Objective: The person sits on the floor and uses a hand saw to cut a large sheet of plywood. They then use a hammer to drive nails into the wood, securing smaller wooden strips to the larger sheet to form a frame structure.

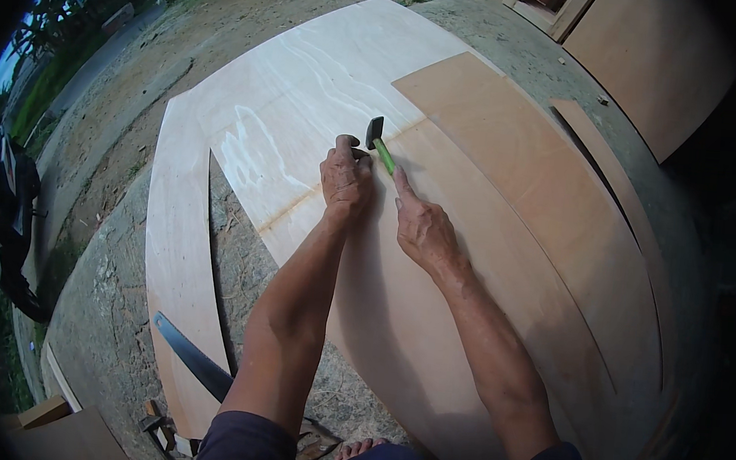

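Note:
My right hand [427, 230] grips a hammer [384, 157] with a green handle and a dark metal head. Its head is just beyond the fingertips of my left hand [346, 181], over a plywood sheet [413, 320]. The left fingers are curled in a pinch close to the board; whatever they hold, if anything, is too small to make out. Beside them runs a brownish seam, and past it lies a paler stretch of plywood [311, 78] with shiny wet-looking wavy streaks. A browner panel [513, 138] lies on the sheet to the right.
A handsaw [189, 356] rests across a pale plywood strip [179, 241] at left. Another thin strip [602, 166] lies along the right. Farther right a brown board [648, 70] leans by a wooden frame [550, 6]. A motorcycle [1, 218] stands at far left. My bare foot shows below.

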Demonstrator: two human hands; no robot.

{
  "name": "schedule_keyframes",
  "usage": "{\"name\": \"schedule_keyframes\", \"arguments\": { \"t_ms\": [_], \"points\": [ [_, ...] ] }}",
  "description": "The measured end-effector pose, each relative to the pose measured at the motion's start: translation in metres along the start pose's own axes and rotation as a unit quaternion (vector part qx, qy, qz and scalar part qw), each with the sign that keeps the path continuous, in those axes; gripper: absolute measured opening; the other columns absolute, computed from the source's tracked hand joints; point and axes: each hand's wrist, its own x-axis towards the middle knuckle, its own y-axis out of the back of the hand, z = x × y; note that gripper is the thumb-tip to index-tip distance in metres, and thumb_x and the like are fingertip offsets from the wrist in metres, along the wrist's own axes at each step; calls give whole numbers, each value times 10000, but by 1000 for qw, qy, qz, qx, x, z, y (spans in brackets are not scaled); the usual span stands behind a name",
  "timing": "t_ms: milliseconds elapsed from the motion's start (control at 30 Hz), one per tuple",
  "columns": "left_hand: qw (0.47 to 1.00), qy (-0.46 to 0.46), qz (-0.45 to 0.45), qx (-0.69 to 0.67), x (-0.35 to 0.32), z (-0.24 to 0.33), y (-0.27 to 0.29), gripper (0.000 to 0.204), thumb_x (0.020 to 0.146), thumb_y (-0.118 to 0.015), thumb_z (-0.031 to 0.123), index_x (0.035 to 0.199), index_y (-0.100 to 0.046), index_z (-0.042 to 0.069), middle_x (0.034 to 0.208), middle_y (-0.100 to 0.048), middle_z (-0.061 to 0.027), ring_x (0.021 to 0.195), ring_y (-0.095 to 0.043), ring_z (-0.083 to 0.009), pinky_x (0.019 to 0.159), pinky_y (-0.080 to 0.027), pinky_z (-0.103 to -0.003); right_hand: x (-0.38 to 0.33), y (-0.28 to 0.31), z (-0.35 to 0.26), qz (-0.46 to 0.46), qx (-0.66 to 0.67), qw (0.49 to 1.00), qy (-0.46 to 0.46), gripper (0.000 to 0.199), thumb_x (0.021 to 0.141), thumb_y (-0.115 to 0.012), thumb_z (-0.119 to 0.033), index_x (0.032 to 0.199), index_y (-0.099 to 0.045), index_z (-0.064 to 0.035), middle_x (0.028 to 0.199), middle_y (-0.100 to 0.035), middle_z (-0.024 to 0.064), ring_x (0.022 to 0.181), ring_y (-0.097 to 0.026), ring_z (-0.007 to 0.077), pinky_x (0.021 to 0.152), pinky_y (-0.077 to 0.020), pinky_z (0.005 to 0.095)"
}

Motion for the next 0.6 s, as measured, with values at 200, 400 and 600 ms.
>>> {"name": "schedule_keyframes", "arguments": {
  "t_ms": [200,400,600],
  "points": [
    [995,33,-41,-82,-5,-1,7,334,898,-642,126,1217,-556,84,1117,-694,-135,1114,-613,-333,1031,-411,-460,-17,15,-4,26,42,999,-16,600,991,-467,-103,1550,-255,-48,858,-659,297,825,-657,469,757,-502,550],
    [967,-129,-117,189,-43,-28,48,435,1002,-512,299,1400,-532,125,1503,-491,-98,1445,-365,-353,1193,-217,-576,-139,15,2,78,71,993,46,573,958,-541,-49,1512,-400,-75,795,-619,228,711,-646,388,647,-516,462],
    [955,-154,-129,221,-38,-29,45,441,1023,-443,266,1436,-469,112,1547,-427,-119,1474,-315,-343,1201,-192,-582,-240,3,-53,-126,132,982,54,563,910,-565,-16,1464,-471,-53,858,-590,200,728,-631,348,662,-515,429]
  ]
}}
